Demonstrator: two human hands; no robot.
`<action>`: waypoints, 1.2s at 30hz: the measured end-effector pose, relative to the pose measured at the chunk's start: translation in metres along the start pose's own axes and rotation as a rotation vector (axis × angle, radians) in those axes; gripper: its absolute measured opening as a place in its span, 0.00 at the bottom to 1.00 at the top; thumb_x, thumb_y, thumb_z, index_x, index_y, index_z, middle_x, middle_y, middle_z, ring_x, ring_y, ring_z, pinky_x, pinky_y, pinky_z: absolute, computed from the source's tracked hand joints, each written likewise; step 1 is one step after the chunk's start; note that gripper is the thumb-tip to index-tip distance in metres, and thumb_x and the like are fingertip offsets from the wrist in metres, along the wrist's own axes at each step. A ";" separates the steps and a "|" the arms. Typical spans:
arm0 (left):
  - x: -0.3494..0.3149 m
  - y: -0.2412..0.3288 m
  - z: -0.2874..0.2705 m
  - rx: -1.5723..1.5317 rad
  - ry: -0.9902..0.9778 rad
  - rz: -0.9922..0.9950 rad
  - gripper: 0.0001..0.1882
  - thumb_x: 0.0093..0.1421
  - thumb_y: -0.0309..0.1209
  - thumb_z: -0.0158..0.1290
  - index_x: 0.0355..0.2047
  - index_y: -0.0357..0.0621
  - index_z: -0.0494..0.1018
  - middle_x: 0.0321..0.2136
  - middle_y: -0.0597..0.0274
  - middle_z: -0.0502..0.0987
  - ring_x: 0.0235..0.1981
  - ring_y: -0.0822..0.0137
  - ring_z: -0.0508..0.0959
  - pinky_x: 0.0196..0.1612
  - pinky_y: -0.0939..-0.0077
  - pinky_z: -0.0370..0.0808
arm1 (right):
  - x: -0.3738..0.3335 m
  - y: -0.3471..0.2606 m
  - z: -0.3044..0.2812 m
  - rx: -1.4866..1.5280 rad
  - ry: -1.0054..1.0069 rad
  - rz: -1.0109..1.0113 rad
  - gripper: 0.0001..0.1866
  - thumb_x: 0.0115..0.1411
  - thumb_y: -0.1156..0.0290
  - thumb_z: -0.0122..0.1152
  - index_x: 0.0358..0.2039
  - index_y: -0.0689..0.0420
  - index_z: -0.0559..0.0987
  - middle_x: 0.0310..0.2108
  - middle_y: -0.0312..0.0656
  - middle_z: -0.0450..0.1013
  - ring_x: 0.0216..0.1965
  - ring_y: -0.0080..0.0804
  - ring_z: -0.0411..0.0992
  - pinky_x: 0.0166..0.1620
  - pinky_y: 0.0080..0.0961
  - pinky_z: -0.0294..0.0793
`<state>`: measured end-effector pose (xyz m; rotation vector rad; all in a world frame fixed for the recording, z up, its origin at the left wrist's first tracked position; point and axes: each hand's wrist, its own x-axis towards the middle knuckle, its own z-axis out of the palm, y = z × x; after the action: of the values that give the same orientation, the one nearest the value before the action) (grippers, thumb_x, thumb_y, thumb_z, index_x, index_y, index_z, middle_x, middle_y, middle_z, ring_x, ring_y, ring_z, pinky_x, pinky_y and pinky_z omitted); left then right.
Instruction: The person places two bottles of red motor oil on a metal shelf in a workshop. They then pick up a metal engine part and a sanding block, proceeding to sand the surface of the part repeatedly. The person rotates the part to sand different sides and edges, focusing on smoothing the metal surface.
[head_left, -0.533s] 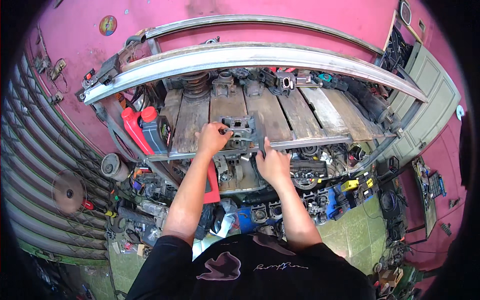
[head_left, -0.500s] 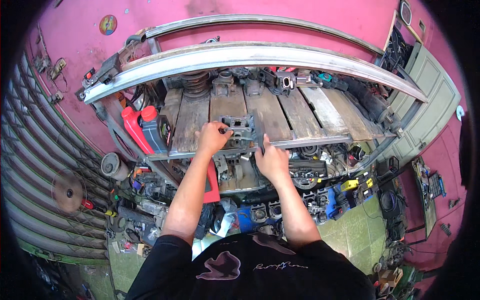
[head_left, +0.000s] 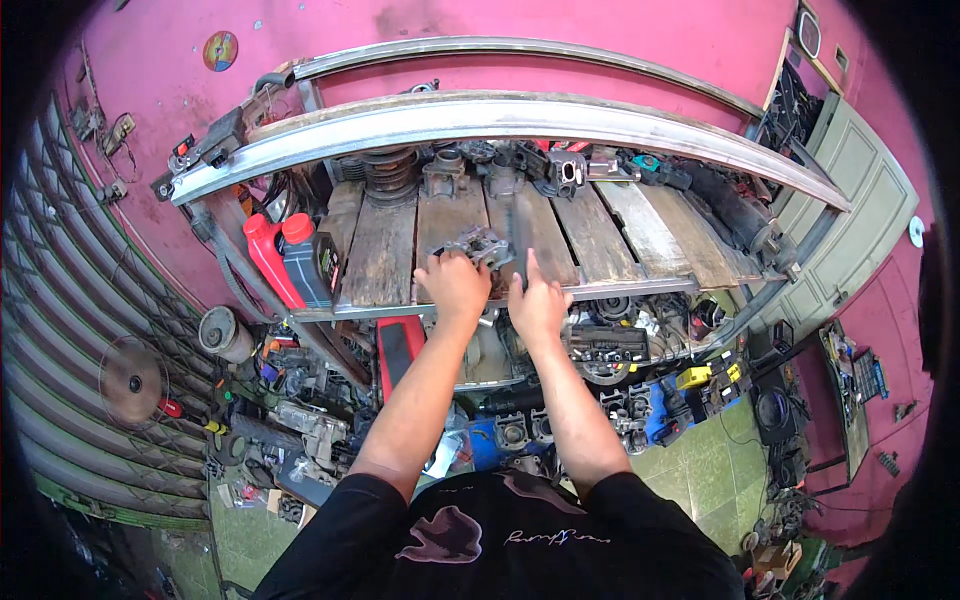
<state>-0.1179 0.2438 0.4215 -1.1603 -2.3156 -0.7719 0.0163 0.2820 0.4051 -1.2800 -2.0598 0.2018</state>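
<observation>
My left hand point(head_left: 458, 288) is closed on the near side of a grey metal engine part point(head_left: 478, 244), which looks like a cylinder head. The part sits near the front edge of the wooden-plank shelf point(head_left: 447, 217), its upper face tilted. My right hand point(head_left: 540, 310) grips a long, flat, dark tool point(head_left: 519, 240), possibly a file, with the index finger stretched along it. The tool points away from me, right beside the engine part. Whether the two touch I cannot tell. My fingers hide the near side of the part and the tool's grip end.
Two oil bottles with red caps point(head_left: 297, 230) stand at the shelf's left end. A metal beam point(head_left: 500, 108) crosses above the shelf. Greasy parts, among them a finned cylinder point(head_left: 390, 176), line its back. More engine parts point(head_left: 513, 432) lie below. A fan point(head_left: 133, 383) stands at left.
My left hand has moved right and nearer, from the part's left side to its near side. The engine part has been turned and tilted. My right hand still holds the tool, slightly further left.
</observation>
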 end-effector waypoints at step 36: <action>0.048 -0.056 -0.008 -0.369 -0.502 -0.032 0.16 0.52 0.44 0.71 0.37 0.50 0.85 0.36 0.62 0.87 0.42 0.58 0.85 0.54 0.44 0.66 | 0.017 -0.005 -0.008 0.192 -0.343 0.102 0.35 0.67 0.56 0.54 0.70 0.61 0.65 0.41 0.62 0.81 0.46 0.63 0.80 0.58 0.60 0.68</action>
<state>-0.1893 0.2385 0.4401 -1.6360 -2.6680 -1.0509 0.0132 0.2917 0.4214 -1.3001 -2.1923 0.6910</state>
